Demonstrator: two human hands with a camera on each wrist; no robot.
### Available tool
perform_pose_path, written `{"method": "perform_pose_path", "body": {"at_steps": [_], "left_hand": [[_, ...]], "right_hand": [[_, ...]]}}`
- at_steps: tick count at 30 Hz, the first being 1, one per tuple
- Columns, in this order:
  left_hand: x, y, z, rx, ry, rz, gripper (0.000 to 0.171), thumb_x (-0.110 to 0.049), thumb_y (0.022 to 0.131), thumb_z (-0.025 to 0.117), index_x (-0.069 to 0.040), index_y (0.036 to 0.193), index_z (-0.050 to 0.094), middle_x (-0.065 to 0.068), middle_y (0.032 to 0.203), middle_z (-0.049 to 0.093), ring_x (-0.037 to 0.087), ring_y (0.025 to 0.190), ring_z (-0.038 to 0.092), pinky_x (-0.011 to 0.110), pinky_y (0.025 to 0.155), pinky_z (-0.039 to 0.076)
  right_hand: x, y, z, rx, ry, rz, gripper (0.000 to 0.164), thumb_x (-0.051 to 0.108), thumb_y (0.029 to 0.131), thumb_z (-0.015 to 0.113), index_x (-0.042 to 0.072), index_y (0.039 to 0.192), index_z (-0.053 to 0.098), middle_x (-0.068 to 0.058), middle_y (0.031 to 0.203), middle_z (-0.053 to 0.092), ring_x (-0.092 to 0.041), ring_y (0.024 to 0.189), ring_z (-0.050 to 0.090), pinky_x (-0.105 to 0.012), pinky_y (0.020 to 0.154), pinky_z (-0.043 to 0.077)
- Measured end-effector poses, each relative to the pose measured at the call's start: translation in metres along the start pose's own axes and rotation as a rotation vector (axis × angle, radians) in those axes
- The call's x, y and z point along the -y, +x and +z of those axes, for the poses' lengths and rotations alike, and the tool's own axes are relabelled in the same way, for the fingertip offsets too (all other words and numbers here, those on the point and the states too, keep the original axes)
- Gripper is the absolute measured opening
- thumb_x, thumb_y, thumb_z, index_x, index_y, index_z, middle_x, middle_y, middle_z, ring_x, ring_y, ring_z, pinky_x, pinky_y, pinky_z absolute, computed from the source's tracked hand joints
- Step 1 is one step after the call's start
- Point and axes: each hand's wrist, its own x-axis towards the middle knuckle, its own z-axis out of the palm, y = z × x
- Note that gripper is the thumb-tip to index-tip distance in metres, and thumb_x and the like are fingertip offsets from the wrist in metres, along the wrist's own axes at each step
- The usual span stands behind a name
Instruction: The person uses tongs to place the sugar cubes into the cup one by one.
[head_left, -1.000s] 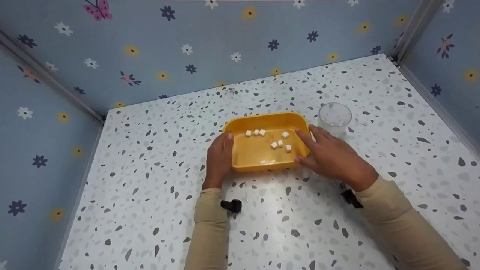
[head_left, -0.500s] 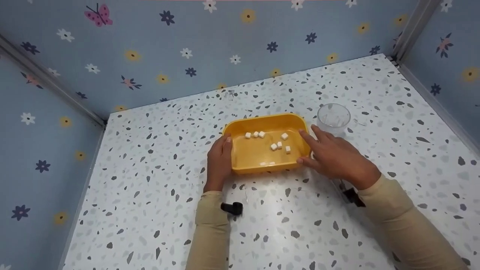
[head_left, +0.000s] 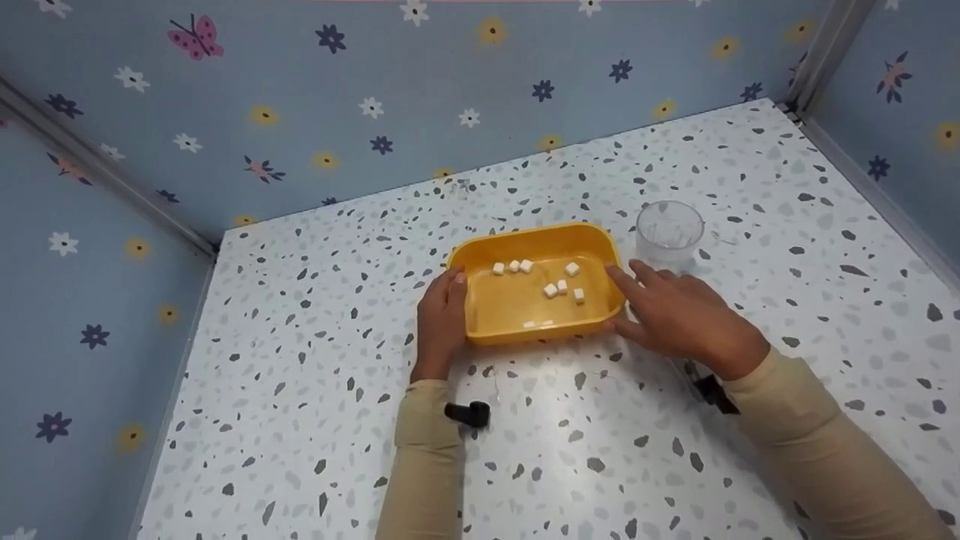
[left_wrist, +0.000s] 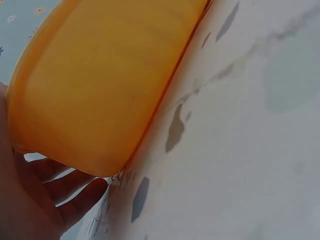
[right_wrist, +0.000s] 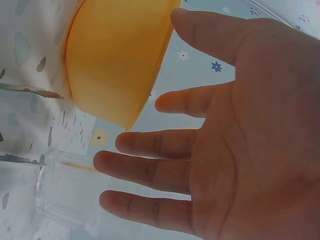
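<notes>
Left hand [head_left: 441, 321] — holds yellow tray [head_left: 506, 304] | right hand [head_left: 682, 315] — spread alongside

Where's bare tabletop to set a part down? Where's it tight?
Free: tabletop between left forearm and left wall; strip between yellow tray and back wall; tray's front-left floor.
Crowded: right of the tray, where right hand and clear cup sit close; tray's back and right, holding white cubes.
</notes>
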Motion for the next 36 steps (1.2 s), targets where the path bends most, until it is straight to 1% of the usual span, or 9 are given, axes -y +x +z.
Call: {"method": "perform_pose_path", "body": {"at_steps": [6, 10, 13, 17, 21, 26, 28, 31, 36], "left_hand": [[-0.001, -0.002, 0.001, 0.007, -0.017, -0.032, 0.045, -0.036, 0.105, 0.043, -0.011, 0.14, 0.059, 0.006, 0.141, 0.057, 0.02, 0.128, 0.052, 0.038, 0.112, 0.036], [-0.001, -0.001, 0.001, 0.018, -0.017, -0.023, 0.045, -0.034, 0.106, 0.043, -0.011, 0.141, 0.057, 0.007, 0.142, 0.056, 0.021, 0.131, 0.05, 0.038, 0.113, 0.035], [0.001, -0.001, 0.0, 0.012, -0.018, 0.0, 0.044, -0.032, 0.106, 0.044, -0.01, 0.14, 0.058, 0.009, 0.141, 0.057, 0.022, 0.131, 0.05, 0.038, 0.113, 0.035], [0.0, 0.0, 0.0, 0.006, -0.023, 0.028, 0.042, -0.029, 0.105, 0.046, -0.007, 0.138, 0.059, 0.011, 0.14, 0.057, 0.024, 0.132, 0.05, 0.038, 0.113, 0.035], [0.0, 0.0, 0.0, 0.012, -0.011, 0.031, 0.042, -0.029, 0.105, 0.046, -0.007, 0.138, 0.059, 0.011, 0.141, 0.057, 0.025, 0.133, 0.049, 0.038, 0.114, 0.034], [0.001, 0.001, -0.001, 0.014, -0.002, 0.04, 0.04, -0.027, 0.105, 0.047, -0.007, 0.136, 0.06, 0.011, 0.141, 0.057, 0.024, 0.133, 0.049, 0.037, 0.114, 0.034], [0.0, 0.001, -0.001, 0.011, -0.007, 0.049, 0.039, -0.026, 0.105, 0.047, -0.007, 0.136, 0.061, 0.011, 0.14, 0.057, 0.024, 0.133, 0.049, 0.037, 0.114, 0.034], [0.001, 0.001, -0.001, 0.008, -0.002, 0.07, 0.038, -0.025, 0.105, 0.049, -0.006, 0.135, 0.061, 0.012, 0.138, 0.058, 0.024, 0.132, 0.05, 0.036, 0.113, 0.034], [0.003, 0.001, 0.0, 0.005, 0.019, 0.091, 0.038, -0.025, 0.104, 0.049, -0.005, 0.134, 0.061, 0.013, 0.137, 0.059, 0.025, 0.131, 0.051, 0.037, 0.113, 0.035]], "right_hand": [[0.0, -0.005, 0.002, 0.032, -0.009, 0.019, 0.079, 0.052, 0.098, 0.055, 0.012, 0.16, 0.025, -0.028, 0.156, 0.03, -0.055, 0.132, 0.04, -0.068, 0.102, 0.037], [-0.002, -0.009, 0.003, 0.01, -0.027, 0.013, 0.079, 0.05, 0.097, 0.058, 0.011, 0.158, 0.026, -0.03, 0.152, 0.035, -0.055, 0.129, 0.044, -0.068, 0.096, 0.042], [-0.003, -0.012, 0.004, 0.001, -0.029, 0.022, 0.079, 0.05, 0.097, 0.06, 0.012, 0.158, 0.027, -0.031, 0.145, 0.042, -0.052, 0.122, 0.05, -0.066, 0.089, 0.046], [-0.005, -0.015, 0.006, -0.015, -0.03, 0.036, 0.078, 0.047, 0.095, 0.062, 0.014, 0.157, 0.029, -0.031, 0.131, 0.051, -0.047, 0.106, 0.059, -0.06, 0.076, 0.051], [-0.006, -0.016, 0.006, -0.021, -0.048, 0.034, 0.082, 0.046, 0.093, 0.066, 0.009, 0.156, 0.029, -0.031, 0.122, 0.056, -0.044, 0.097, 0.062, -0.057, 0.07, 0.052], [-0.005, -0.015, 0.005, 0.005, -0.069, 0.075, 0.087, 0.046, 0.09, 0.071, 0.001, 0.153, 0.03, -0.03, 0.115, 0.058, -0.041, 0.09, 0.062, -0.056, 0.067, 0.051], [-0.005, -0.014, 0.004, 0.02, -0.074, 0.099, 0.087, 0.045, 0.089, 0.072, -0.004, 0.149, 0.034, -0.029, 0.11, 0.059, -0.04, 0.086, 0.062, -0.055, 0.066, 0.05], [-0.006, -0.013, 0.002, 0.045, -0.081, 0.127, 0.081, 0.045, 0.087, 0.075, -0.01, 0.138, 0.043, -0.023, 0.096, 0.062, -0.037, 0.077, 0.061, -0.052, 0.063, 0.05], [-0.006, -0.012, 0.001, 0.126, -0.071, 0.16, 0.068, 0.045, 0.085, 0.076, -0.01, 0.118, 0.054, -0.011, 0.075, 0.059, -0.029, 0.062, 0.055, -0.045, 0.058, 0.048]]}}
